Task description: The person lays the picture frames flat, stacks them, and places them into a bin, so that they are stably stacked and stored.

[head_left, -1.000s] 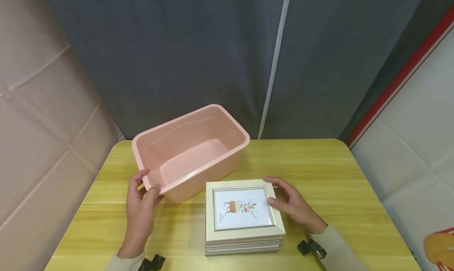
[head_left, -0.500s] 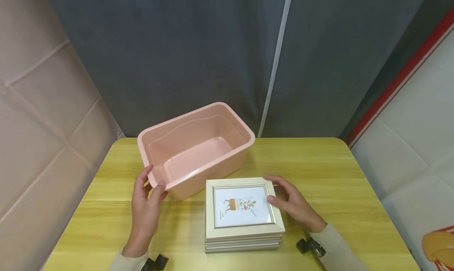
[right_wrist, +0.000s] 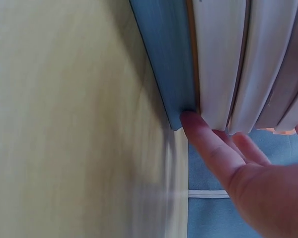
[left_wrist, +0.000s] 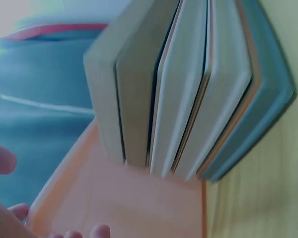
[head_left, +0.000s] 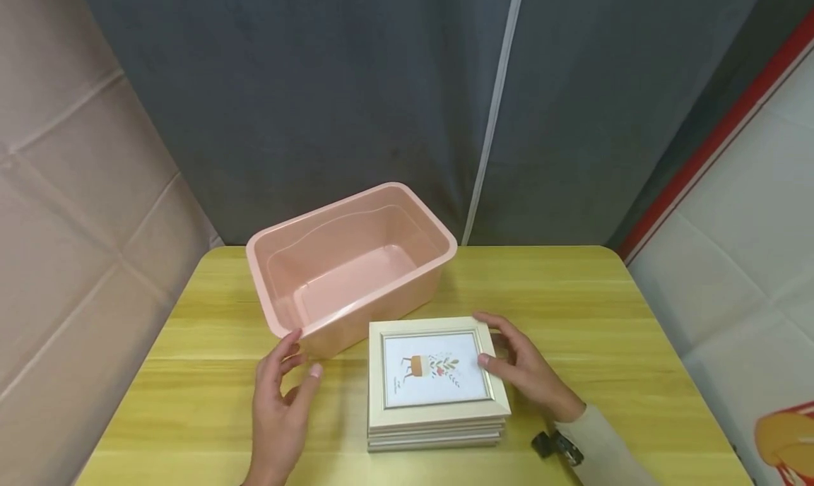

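A stack of picture frames (head_left: 437,424) stands on the table; the top frame (head_left: 437,412) is cream and holds a print of a plant in an orange pot. My right hand (head_left: 528,369) rests at the stack's right side, thumb on the top frame's edge and fingers along the side. In the right wrist view a finger touches the blue-grey bottom frame (right_wrist: 166,54). Left of the stack, my left hand (head_left: 280,415) holds nothing, its fingers loosely bent near the front corner of a pink plastic bin (head_left: 375,306). Nothing lies in the bin.
The yellow wood-grain table (head_left: 553,288) extends around bin and stack. A dark grey curtain (head_left: 305,104) hangs behind it, and pale padded panels (head_left: 70,210) flank the left. At lower right there is an orange and red shape (head_left: 788,440).
The bin slid slightly to the right and back under my left hand, which then let go of its rim and drew back toward me. My right hand stayed at the stack.
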